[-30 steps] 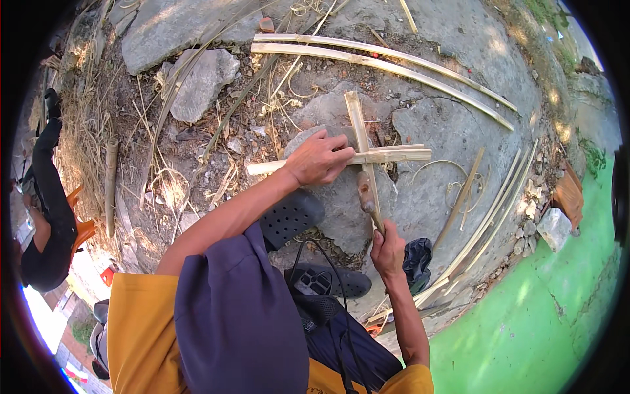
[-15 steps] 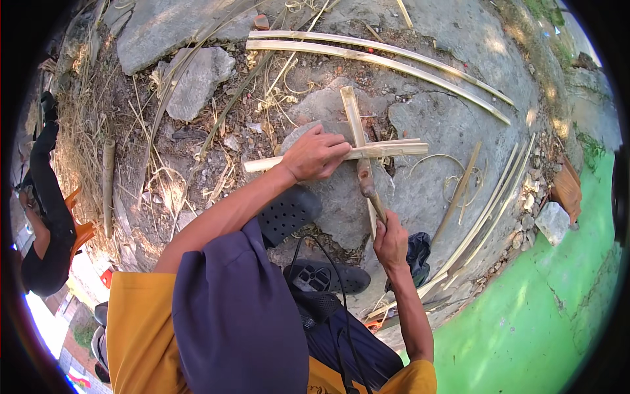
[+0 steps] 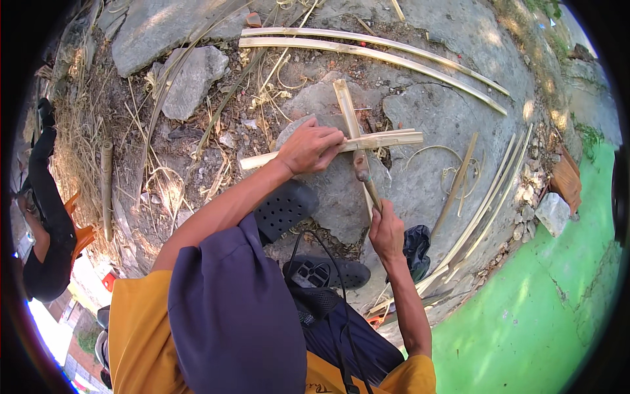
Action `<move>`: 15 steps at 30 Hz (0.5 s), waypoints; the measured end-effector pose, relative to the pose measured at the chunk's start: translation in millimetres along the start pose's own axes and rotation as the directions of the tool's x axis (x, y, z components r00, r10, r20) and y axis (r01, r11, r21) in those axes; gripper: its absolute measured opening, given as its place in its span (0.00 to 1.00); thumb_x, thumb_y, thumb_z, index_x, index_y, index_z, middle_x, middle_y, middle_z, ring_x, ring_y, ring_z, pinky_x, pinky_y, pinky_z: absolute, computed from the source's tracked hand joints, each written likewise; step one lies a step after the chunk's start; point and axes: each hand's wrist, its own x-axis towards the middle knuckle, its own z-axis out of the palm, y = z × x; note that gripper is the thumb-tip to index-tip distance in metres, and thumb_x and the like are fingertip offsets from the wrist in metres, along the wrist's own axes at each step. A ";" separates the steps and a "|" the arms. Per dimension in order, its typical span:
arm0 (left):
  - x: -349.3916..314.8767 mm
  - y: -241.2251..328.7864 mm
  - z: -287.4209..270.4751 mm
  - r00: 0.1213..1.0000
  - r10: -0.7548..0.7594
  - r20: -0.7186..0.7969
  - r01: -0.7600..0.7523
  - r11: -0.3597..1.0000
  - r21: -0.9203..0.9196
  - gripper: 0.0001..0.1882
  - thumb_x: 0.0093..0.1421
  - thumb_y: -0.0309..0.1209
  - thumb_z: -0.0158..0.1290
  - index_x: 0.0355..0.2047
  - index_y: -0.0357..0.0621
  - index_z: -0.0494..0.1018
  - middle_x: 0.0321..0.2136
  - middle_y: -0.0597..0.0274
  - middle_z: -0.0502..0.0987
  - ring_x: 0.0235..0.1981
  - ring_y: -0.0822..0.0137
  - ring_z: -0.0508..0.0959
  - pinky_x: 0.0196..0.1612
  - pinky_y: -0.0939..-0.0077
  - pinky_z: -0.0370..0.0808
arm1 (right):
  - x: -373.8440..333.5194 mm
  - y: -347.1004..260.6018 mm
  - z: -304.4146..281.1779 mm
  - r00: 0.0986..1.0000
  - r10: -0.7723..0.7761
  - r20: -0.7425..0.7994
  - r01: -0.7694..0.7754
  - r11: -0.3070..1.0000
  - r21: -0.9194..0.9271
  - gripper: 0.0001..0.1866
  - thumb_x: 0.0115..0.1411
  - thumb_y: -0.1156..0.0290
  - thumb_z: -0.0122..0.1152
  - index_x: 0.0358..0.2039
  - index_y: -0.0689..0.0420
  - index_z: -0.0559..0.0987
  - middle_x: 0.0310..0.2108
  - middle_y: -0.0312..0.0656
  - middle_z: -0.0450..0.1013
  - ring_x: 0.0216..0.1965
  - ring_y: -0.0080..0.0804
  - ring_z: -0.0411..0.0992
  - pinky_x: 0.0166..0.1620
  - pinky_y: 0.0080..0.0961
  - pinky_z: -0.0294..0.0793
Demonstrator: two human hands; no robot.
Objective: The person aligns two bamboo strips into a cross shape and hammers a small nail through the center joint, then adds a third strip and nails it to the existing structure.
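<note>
My left hand (image 3: 312, 146) is closed round a pale split bamboo piece (image 3: 394, 138) that lies crosswise over the rock; its right end looks parted in two. Under or against it runs another bamboo strip (image 3: 346, 102), forming a cross. In my right hand (image 3: 387, 230) is a brown wooden stick-like tool (image 3: 361, 169) with a thick, knobby upper end, which meets the crossing from below. Whether the tool has a blade, I cannot tell. A flat grey stone (image 3: 295, 128) shows beyond my left hand.
Two long bamboo strips (image 3: 367, 49) lie at the far side, and several thin ones (image 3: 489, 210) at the right. A black plastic bag (image 3: 416, 249) sits beside my right wrist. Loose rock (image 3: 195, 80) and dry stalks cover the left. Green pavement (image 3: 512, 328) borders the right; another person (image 3: 46, 249) is far left.
Both hands keep their grips. The tool's knobby end is slightly higher against the crossing, and my right hand has moved up a little. The whole view has shifted slightly.
</note>
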 end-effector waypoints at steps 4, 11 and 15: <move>-0.3 -0.4 1.2 0.999 -0.036 0.040 0.035 0.999 0.017 0.05 0.64 0.30 0.63 0.39 0.48 0.78 0.31 0.65 0.80 0.31 0.60 0.78 0.39 0.64 0.64 | -5.4 3.3 -4.8 0.978 -0.163 -0.127 0.169 0.985 0.040 0.15 0.65 0.74 0.62 0.51 0.60 0.76 0.32 0.52 0.79 0.27 0.56 0.79 0.30 0.47 0.78; -2.3 0.0 0.8 0.998 -0.046 0.042 0.045 0.999 0.030 0.06 0.64 0.30 0.64 0.39 0.49 0.79 0.31 0.65 0.81 0.30 0.60 0.77 0.39 0.64 0.64 | 6.2 6.1 -0.3 0.999 0.052 0.008 -0.052 0.999 -0.013 0.15 0.64 0.75 0.62 0.51 0.61 0.76 0.33 0.51 0.78 0.27 0.54 0.79 0.31 0.46 0.78; 1.5 2.1 -0.3 0.998 -0.049 0.032 0.049 0.999 0.003 0.06 0.64 0.31 0.64 0.38 0.49 0.79 0.31 0.65 0.81 0.29 0.60 0.76 0.39 0.65 0.64 | -4.0 15.9 -4.6 0.985 -0.162 -0.059 0.162 0.987 -0.001 0.14 0.64 0.74 0.63 0.50 0.59 0.76 0.32 0.51 0.78 0.27 0.54 0.79 0.31 0.46 0.78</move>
